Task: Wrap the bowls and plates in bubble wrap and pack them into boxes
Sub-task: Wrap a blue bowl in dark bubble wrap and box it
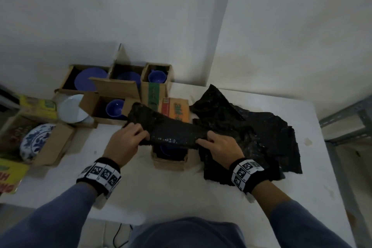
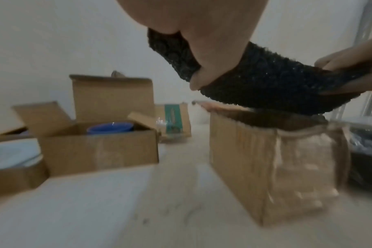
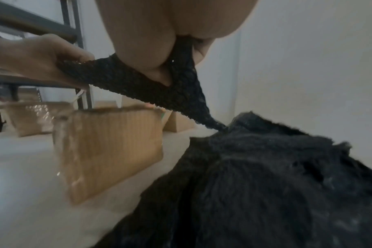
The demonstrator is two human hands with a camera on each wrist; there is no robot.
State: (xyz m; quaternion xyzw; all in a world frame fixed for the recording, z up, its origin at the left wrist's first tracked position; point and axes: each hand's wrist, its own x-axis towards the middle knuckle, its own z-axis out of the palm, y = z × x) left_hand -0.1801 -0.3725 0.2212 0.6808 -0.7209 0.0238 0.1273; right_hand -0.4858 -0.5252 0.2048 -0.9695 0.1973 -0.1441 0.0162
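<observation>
Bubble wrap, a black crinkled sheet (image 1: 173,129), hangs between my two hands over the small open brown cardboard box (image 1: 170,162) at the near middle of the white table (image 1: 181,193). From the head view, my left hand (image 1: 125,143) pinches the sheet's left end and my right hand (image 1: 221,147) its right end, so its long axis runs left to right across the box mouth, sagging in the middle. Something blue shows inside the box, probably a bowl, though I cannot be sure. Both hands sit about equally near the box, one on each side. A loose pile of more black bubble wrap (image 1: 251,133) lies just right of it.

In the left wrist view, my thumb and fingers are curled round the wrap, whose belly hangs just above the box rim (image 2: 265,115); whether they touch is unclear. Behind, a blue bowl (image 2: 109,128) sits in another open carton (image 2: 96,149).

In the right wrist view, my right hand grips the sheet edge, and its tail trails down to the pile (image 3: 265,184). I judge the next move is straight down into the box.
</observation>
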